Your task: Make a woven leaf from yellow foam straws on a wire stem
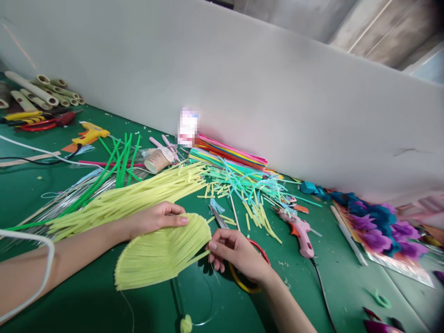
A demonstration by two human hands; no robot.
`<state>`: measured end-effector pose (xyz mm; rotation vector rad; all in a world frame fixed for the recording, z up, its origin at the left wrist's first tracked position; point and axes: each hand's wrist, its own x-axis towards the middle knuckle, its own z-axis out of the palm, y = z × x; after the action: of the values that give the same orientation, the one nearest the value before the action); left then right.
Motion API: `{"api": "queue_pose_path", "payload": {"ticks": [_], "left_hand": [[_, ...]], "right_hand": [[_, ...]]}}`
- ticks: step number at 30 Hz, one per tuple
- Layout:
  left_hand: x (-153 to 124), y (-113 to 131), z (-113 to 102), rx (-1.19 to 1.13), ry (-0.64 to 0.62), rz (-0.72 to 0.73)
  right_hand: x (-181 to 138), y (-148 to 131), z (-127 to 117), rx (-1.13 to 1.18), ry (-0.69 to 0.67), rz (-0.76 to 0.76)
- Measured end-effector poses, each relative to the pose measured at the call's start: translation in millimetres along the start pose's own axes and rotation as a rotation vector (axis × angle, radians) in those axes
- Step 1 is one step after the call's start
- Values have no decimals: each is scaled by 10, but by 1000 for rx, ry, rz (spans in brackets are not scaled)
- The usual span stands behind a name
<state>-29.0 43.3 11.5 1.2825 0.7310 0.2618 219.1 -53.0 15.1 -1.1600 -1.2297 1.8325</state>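
Note:
A fan-shaped piece of yellow-green pipe cleaners [163, 254], laid side by side, is held over the table. My left hand [166, 216] grips its upper edge, thumb on top and the other fingers partly hidden. At the piece's right edge, my right hand [236, 252] pinches the end of a single pipe cleaner [200, 257] between thumb and fingers. Scissors with red and yellow handles [243, 282] lie beneath my right hand, blades pointing away. A thin thread [212, 296] and a dark stem with a small yellow-green knob [186, 323] show below the piece.
Long yellow-green pipe cleaners [138, 199] lie behind my left arm. Colored bundles [232, 157] and cut bits stand near the grey wall [222, 74]. A pink glue gun [300, 231], a yellow glue gun [90, 132], a spool [157, 160], bamboo pieces [38, 92] and purple flowers [371, 226] surround the workspace.

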Motion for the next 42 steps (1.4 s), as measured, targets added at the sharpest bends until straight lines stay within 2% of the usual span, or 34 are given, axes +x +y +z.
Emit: {"api": "queue_pose_path", "payload": {"ticks": [11,14,17,20,23,30,35,42], "left_hand": [[7,32,27,57,-2,-8],[-12,38,35,95,22,-28],[-31,39,46,197,7,-36],[-27,30,61,340,-38,17],[-6,16,75,437,-11,29],[26,3,105,549,15,86],[4,20,143,494,22,71],[-37,47,130,452,115,44]], "right_hand": [[34,21,-2,93,76,14],[48,16,61,77,145,-4],[69,21,156,17,241,-22],[92,24,231,-65,302,-27],[108,20,258,-95,328,-33],[139,-11,313,-95,348,-11],[149,-16,324,-117,336,-22],[106,-44,242,-193,218,48]]}}
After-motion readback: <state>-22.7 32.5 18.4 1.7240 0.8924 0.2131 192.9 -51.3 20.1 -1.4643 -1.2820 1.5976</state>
